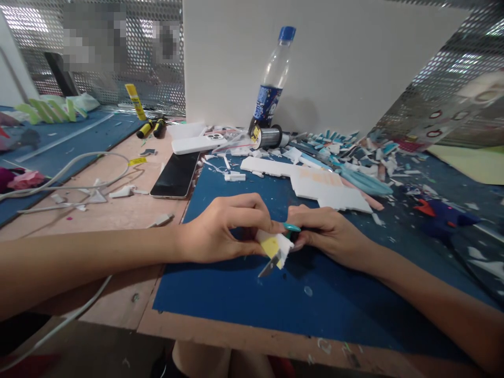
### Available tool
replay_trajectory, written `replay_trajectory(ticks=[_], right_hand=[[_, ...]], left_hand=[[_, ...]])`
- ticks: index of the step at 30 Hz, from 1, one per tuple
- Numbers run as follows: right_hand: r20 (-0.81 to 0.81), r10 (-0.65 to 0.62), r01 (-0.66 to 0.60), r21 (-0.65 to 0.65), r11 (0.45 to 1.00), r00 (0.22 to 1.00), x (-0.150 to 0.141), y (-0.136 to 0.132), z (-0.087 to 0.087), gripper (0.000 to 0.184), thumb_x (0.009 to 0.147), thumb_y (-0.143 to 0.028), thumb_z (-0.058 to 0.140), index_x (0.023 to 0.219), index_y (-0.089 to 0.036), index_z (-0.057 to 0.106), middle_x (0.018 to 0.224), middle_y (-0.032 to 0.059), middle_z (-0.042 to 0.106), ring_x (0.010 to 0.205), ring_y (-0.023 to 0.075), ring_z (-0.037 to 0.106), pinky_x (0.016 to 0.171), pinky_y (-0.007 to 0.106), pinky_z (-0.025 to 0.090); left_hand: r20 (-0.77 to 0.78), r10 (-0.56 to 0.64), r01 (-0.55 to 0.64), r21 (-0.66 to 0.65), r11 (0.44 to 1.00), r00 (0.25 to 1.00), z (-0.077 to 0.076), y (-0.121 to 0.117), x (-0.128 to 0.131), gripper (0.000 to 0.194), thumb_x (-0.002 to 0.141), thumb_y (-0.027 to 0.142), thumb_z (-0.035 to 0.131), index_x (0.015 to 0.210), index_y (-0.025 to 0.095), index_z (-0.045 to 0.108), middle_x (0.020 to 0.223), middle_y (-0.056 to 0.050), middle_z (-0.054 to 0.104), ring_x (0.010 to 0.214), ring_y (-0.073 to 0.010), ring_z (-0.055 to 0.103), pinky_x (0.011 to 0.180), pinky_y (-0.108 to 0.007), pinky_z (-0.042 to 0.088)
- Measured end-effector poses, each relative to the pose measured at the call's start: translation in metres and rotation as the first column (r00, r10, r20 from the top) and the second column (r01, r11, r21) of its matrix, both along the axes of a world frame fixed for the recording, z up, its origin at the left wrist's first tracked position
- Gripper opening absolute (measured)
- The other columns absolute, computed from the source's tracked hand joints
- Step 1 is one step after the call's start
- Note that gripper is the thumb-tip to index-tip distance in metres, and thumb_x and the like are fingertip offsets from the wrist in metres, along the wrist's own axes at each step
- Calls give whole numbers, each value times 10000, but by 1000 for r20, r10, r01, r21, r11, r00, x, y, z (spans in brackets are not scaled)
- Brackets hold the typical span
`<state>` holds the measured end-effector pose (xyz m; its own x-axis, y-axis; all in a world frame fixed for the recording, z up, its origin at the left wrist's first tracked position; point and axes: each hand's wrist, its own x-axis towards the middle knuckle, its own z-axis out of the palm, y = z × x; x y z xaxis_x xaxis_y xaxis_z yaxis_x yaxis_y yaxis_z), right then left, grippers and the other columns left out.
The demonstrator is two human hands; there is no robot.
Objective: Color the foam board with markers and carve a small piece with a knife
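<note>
Centrally, left hand [232,228] pinching one yellow-white piece [272,245], right hand [334,233] holding one teal tool [292,228], two phones [175,176].

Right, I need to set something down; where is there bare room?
The blue mat is bare from the left hand to the near edge. A smaller patch lies between that hand and the white foam board. Scraps crowd the space behind the board, beside the bottle.
</note>
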<state>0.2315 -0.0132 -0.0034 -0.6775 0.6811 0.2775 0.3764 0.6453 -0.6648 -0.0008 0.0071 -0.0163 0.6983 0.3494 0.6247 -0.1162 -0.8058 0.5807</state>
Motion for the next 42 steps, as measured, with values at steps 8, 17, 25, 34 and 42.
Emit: replay_trajectory(ticks=[8, 17, 25, 34, 42], right_hand=[[-1, 9, -9, 0, 1000, 1000, 0, -2, -1, 333, 909, -420, 501, 699, -186, 609, 568, -15, 587, 558, 110, 466, 628, 266, 342], [-26, 8, -9, -30, 1000, 1000, -1, -3, 1, 320, 900, -414, 517, 696, -180, 596, 580, -31, 520, 508, 90, 392, 593, 242, 344], [-46, -33, 32, -20, 999, 998, 5, 2, 0, 326, 900, -425, 508, 722, -176, 621, 579, -22, 509, 521, 95, 403, 539, 226, 337], [-21, -55, 56, 60, 997, 998, 7, 1, -2, 275, 896, -381, 534, 737, -172, 619, 583, -18, 544, 518, 94, 416, 515, 214, 341], [-17, -15, 17, 175, 984, 1000, 3, 0, -3, 245, 906, -344, 528, 781, -159, 628, 584, -33, 539, 525, 81, 416, 588, 201, 374]], left_hand=[[-3, 35, -34, 64, 997, 999, 1, -1, 2, 142, 800, 137, 650, 941, 121, 641, 866, -84, 593, 733, -114, 594, 621, -219, 532], [63, -43, 37, 95, 995, 997, 6, 2, -2, 212, 798, 177, 671, 1001, 128, 630, 930, -113, 646, 843, -153, 645, 746, -256, 558], [82, 74, -85, 140, 986, 994, 4, 0, -4, 213, 826, 204, 642, 1024, 126, 626, 897, -101, 645, 837, -157, 659, 728, -249, 567], [73, 113, -125, 193, 973, 991, 4, -2, 0, 131, 825, 83, 604, 952, 109, 623, 886, -93, 635, 849, -134, 660, 758, -228, 569], [-2, 152, -149, 187, 971, 988, 7, -5, 1, 87, 814, 62, 607, 878, 117, 628, 856, -77, 625, 819, -112, 651, 740, -216, 564]])
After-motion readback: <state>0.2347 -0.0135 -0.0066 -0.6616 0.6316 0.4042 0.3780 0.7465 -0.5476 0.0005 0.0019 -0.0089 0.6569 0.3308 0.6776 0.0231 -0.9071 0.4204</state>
